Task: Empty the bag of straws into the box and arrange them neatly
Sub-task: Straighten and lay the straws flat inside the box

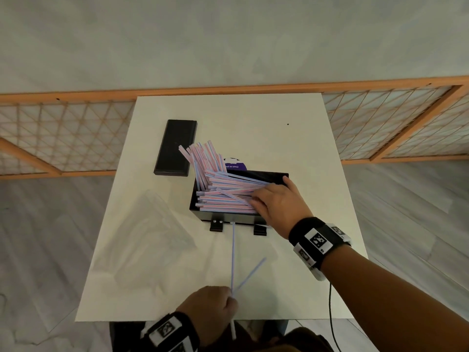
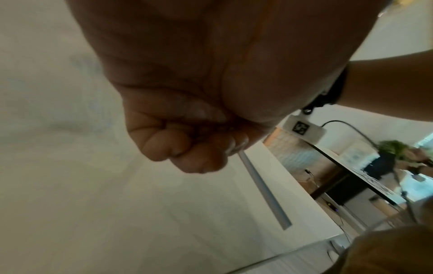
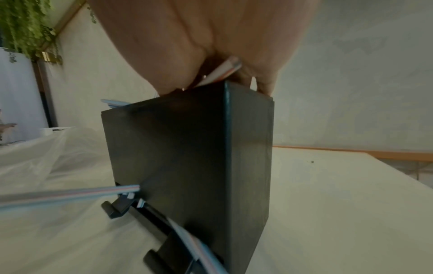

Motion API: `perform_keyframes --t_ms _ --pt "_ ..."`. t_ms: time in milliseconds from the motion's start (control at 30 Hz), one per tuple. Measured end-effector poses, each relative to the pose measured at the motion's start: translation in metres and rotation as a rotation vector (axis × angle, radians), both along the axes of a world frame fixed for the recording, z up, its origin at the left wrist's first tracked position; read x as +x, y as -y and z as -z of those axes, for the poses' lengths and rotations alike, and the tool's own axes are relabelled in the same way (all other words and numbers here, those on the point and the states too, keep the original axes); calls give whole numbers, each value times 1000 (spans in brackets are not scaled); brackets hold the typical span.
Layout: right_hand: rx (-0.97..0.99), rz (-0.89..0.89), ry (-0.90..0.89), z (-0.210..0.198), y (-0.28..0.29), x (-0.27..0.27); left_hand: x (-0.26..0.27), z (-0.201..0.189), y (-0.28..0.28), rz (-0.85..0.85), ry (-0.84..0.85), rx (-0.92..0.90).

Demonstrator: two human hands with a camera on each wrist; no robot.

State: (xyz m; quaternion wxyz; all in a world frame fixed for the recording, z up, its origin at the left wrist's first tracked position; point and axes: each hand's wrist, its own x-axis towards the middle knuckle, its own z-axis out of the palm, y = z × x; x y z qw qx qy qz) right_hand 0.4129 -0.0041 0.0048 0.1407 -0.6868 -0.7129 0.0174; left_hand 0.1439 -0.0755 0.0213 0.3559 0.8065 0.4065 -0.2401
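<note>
A black box (image 1: 243,219) stands mid-table, filled with pink and blue striped straws (image 1: 218,189); some lie flat, others stick up at its far left corner. My right hand (image 1: 276,201) lies over the right ends of the straws, fingers bent down on them and thumb at the far rim; in the right wrist view straw ends (image 3: 225,70) show under the palm above the box (image 3: 187,148). At the table's front edge my left hand (image 1: 210,306) grips two loose straws (image 1: 233,260) that fan out toward the box. In the left wrist view the fist (image 2: 182,144) holds a straw (image 2: 262,189).
The empty clear plastic bag (image 1: 152,224) lies crumpled left of the box. The black lid (image 1: 175,148) lies flat at the far left. A purple item (image 1: 234,165) sits behind the box. A black cable (image 1: 330,313) hangs at the table's front right.
</note>
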Motion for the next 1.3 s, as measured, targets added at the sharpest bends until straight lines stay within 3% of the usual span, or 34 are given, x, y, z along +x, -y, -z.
perform_keyframes --t_ms 67,200,333,400,467,533,667,867,1100,1300 --pt "40 -48 -46 -8 -8 4 2 -24 -7 -35 -14 -56" --pt "45 -77 -192 -32 -19 9 -2 -69 -18 78 -44 8" --pt "-93 15 -401 -66 -10 11 -16 -109 -27 184 -15 139" --pt "-88 64 -596 -87 -1 8 -26 -120 -34 201 -4 219" --pt "-48 58 -817 -111 9 3 -29 -126 -49 184 0 332" --pt "-48 -15 -870 -135 17 -3 -27 -124 -69 183 14 509" --pt "-24 -196 -536 -151 24 -16 3 -132 -114 221 -11 733" --pt "-109 -118 -173 -73 6 -44 67 -124 -169 337 -174 761" --pt "-274 -17 -5 -33 -15 -30 78 -90 -183 452 -160 703" --pt "-229 30 38 -23 -6 -18 55 -81 -185 489 -97 648"
